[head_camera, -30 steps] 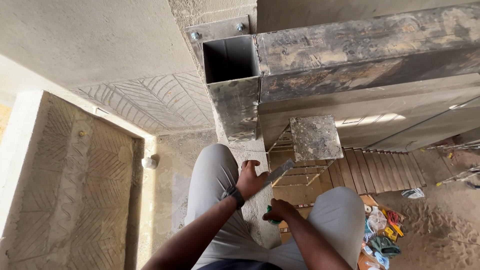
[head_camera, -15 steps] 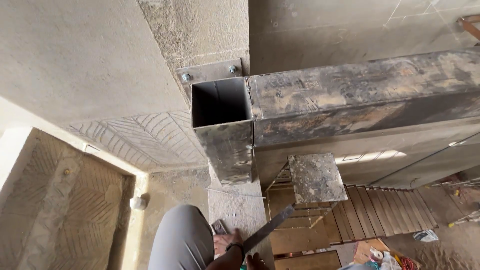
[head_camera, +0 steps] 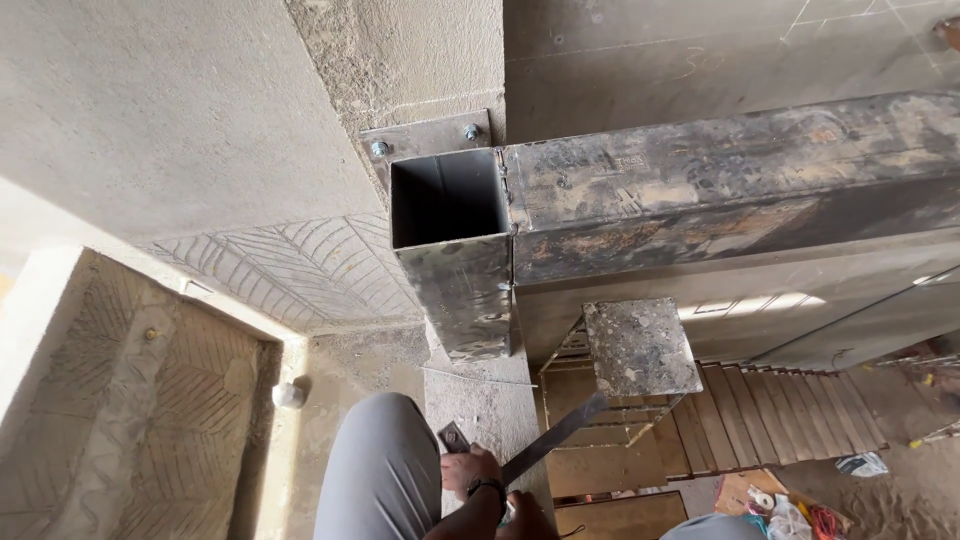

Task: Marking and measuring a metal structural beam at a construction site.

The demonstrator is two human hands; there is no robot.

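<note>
I see left hand (head_camera: 470, 468), watch on wrist, fingers curled onto concrete ledge (head_camera: 490, 410) below open hollow steel post (head_camera: 455, 250). Right hand (head_camera: 525, 510) mostly cut off at frame bottom, gripping flat dark metal bar (head_camera: 555, 438), bar angling up toward square plate (head_camera: 640, 345) right of post. Small dark plate piece (head_camera: 453, 437) just beside left fingers. Steel beam (head_camera: 730, 185) joins post's right side.

A concrete ledge (head_camera: 480, 410) carries a small dark metal piece (head_camera: 453, 437).
</note>
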